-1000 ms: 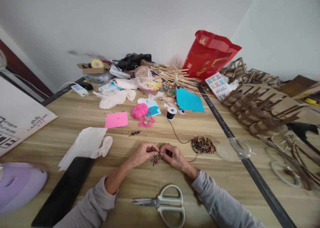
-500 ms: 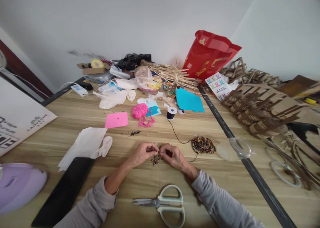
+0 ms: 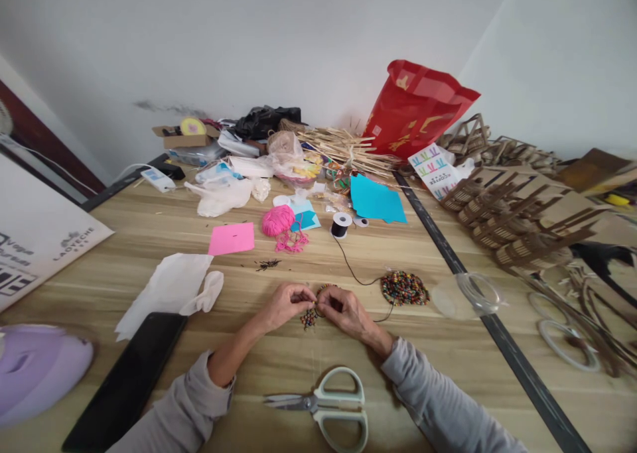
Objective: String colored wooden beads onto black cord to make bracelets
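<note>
My left hand (image 3: 284, 305) and my right hand (image 3: 342, 310) meet fingertip to fingertip low on the wooden table (image 3: 308, 267), both pinched on a short strand of coloured beads (image 3: 309, 318) that dangles between them. A thin black cord (image 3: 354, 275) runs from my right hand up to a black thread spool (image 3: 341, 225). A round pile of mixed beads (image 3: 404, 288) lies just right of my right hand. Grey sleeves cover both forearms.
Pale-handled scissors (image 3: 326, 406) lie near the front edge. A black phone (image 3: 128, 380), white tissue (image 3: 169, 288), pink paper (image 3: 231, 238), pink yarn (image 3: 279, 221), blue paper (image 3: 376, 201), a clear lid (image 3: 468, 296), a red bag (image 3: 414, 111) and wooden model pieces (image 3: 522, 221) surround the hands.
</note>
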